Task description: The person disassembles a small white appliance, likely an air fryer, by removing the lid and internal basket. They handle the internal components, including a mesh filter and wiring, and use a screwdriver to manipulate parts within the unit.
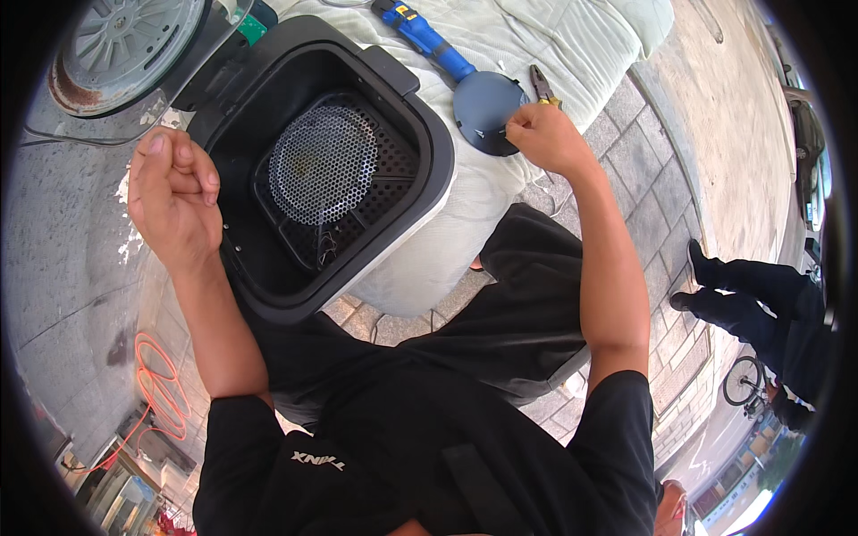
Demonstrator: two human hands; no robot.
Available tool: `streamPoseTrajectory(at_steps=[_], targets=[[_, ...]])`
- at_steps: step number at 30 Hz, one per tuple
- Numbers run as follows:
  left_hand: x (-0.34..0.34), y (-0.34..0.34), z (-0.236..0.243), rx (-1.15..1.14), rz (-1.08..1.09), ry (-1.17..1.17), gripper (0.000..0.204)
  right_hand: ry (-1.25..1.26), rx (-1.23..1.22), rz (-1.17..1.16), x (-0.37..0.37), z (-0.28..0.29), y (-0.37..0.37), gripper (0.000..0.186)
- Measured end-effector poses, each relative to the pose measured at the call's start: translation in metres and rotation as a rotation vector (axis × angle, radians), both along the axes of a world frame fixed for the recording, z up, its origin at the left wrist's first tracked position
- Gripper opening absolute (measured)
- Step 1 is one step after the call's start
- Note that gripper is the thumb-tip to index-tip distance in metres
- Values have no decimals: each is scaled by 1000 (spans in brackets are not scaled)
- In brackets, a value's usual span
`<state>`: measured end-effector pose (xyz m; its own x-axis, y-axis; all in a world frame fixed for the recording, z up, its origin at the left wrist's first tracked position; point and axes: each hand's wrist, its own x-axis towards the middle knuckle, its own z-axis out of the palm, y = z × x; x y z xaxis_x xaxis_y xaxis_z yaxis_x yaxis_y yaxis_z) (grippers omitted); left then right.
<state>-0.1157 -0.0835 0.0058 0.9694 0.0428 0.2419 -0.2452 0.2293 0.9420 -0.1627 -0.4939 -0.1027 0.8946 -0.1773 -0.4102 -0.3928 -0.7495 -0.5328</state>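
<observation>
My left hand is raised beside the left wall of a black, square-cornered bin like an air fryer basket. Its fingers are curled closed, hiding anything inside them. Within the bin, a round perforated metal plate lies over a slotted black base. My right hand is pinched closed above the right edge of a round dark grey dish. A few tiny bits lie on the dish; whatever the fingertips hold is too small to tell. Just behind that hand are pliers with yellow grips.
A blue-handled power tool lies behind the dish on a pale cloth-covered seat. A rusty-rimmed metal drum part stands at far left. An orange hose coils on the ground. Another person's legs show at right.
</observation>
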Motion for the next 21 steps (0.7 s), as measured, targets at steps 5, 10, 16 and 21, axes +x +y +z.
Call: streamPoseTrajectory(at_steps=[5, 10, 16, 21], targets=[[2, -2, 0, 14, -14, 1, 26, -13, -4, 79, 2, -6, 0, 25], [4, 5, -1, 2, -18, -19, 28, -122, 19, -11, 2, -1, -7, 26], [4, 11, -2, -9, -16, -29, 27, -190, -36, -132, 5, 14, -14, 25], [6, 18, -5, -48, -10, -53, 25, -368, -32, -70, 3, 8, -14, 31]])
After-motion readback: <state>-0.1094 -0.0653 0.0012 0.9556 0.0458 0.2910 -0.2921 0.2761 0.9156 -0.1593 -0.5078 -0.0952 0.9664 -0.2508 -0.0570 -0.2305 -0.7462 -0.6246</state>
